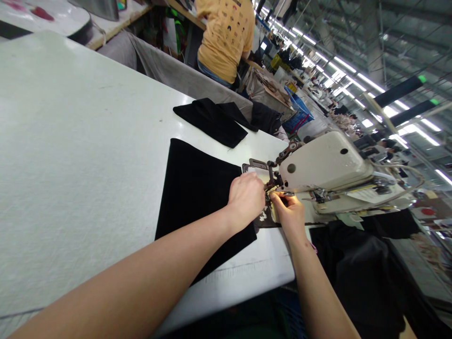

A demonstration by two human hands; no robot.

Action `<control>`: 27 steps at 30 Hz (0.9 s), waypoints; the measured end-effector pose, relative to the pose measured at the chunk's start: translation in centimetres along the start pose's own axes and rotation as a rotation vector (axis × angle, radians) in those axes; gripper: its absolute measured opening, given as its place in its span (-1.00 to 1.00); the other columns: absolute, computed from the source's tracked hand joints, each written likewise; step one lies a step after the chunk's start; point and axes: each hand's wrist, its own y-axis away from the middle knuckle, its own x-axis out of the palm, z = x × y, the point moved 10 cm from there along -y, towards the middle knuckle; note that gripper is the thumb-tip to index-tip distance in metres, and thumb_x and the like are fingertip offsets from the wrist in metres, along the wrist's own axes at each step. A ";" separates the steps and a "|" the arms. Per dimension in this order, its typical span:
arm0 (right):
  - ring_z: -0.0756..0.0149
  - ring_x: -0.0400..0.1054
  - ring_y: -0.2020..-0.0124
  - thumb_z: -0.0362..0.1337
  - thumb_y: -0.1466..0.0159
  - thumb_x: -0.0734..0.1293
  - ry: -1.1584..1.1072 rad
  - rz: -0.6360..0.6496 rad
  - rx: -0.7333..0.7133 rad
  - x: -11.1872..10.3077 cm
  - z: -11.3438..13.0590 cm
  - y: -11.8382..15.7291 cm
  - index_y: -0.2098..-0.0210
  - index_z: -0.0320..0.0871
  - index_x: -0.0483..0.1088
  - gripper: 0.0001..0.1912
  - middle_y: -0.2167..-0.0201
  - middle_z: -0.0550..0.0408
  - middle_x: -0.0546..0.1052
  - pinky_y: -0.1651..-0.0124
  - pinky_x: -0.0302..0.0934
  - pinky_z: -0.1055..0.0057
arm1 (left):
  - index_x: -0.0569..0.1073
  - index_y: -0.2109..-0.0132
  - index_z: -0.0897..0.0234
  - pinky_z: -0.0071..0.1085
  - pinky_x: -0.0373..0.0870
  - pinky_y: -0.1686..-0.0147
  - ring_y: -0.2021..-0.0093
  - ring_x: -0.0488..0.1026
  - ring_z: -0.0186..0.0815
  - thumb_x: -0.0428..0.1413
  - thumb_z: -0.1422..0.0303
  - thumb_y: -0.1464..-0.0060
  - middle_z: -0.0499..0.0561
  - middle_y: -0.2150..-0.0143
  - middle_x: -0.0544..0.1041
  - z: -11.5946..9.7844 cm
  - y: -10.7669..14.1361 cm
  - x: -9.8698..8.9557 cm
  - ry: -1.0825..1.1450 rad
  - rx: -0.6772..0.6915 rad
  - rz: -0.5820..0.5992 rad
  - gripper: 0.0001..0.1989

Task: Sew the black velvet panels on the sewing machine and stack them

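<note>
A pale sewing machine (325,160) stands at the right end of a white table. My left hand (247,197) is closed beside its needle area, over the edge of a flat black cloth (197,188); what its fingers grip is hidden. Just right of the needle, my right hand (291,212) has thumb and fingers pinched together at the presser foot, on something too small to make out. Another folded black piece (215,120) lies farther back on the table.
Black fabric (356,268) hangs at the lower right, beside the machine. Beyond the white table (88,155), a person in a yellow shirt (226,37) stands facing away. A blue basket (298,113) and a cloth-covered box are behind the machine.
</note>
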 end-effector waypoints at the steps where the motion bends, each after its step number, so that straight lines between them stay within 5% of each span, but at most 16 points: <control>1: 0.06 0.46 0.26 0.11 -0.07 0.44 -0.002 0.002 0.001 0.0 0.0 0.0 0.37 -0.17 0.57 -0.56 0.33 -0.04 0.61 0.09 0.27 0.16 | 0.63 0.23 0.34 -0.32 0.47 0.04 0.06 0.56 -0.13 0.01 0.48 -0.21 0.16 0.20 0.61 0.0 0.0 0.0 -0.002 -0.001 0.003 -0.73; 27: 0.08 0.46 0.28 0.10 -0.07 0.43 -0.011 0.013 0.003 0.1 0.4 0.0 0.40 -0.15 0.56 -0.59 0.42 0.00 0.61 0.12 0.28 0.19 | 0.63 0.26 0.33 -0.26 0.47 0.03 0.07 0.56 -0.11 0.02 0.48 -0.20 0.16 0.19 0.61 0.0 -0.1 0.1 0.023 0.015 0.008 -0.74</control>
